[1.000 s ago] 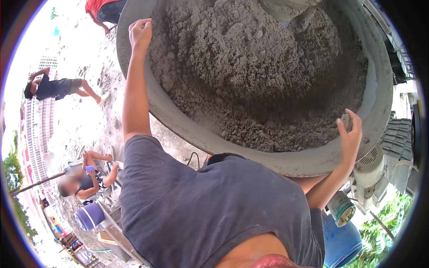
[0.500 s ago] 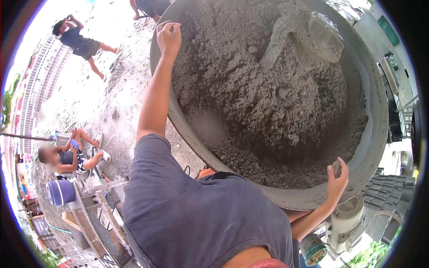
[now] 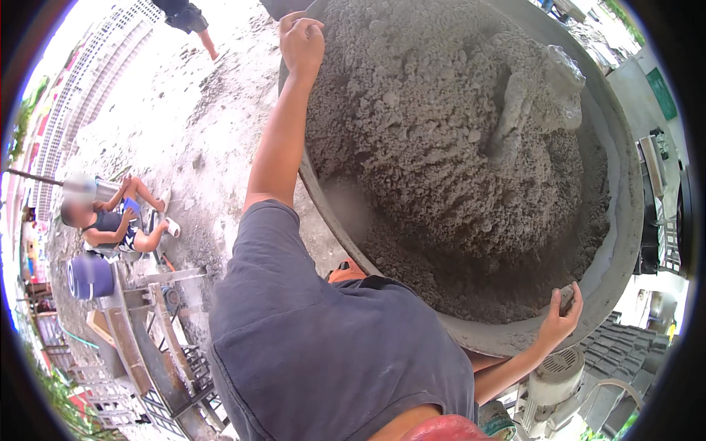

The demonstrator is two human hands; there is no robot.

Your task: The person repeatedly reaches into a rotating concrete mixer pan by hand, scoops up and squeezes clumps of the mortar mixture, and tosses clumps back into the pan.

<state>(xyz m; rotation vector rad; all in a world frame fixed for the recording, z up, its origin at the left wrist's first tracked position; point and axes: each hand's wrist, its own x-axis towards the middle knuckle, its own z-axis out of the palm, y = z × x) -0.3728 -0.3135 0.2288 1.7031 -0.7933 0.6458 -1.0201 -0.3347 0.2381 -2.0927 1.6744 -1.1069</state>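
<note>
I see the left hand (image 3: 301, 40) with fingers curled tight over the rim of the mixer drum (image 3: 625, 242). The right hand (image 3: 560, 316) grips the near rim, fingers bent around it, beside the grey wet mortar (image 3: 441, 147).

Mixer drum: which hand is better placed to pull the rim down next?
Probably the right hand: its fingers hook the near lower edge of the drum, elbow bent. The left hand is clenched on the far rim with the arm stretched out, leaving less leverage.
</note>
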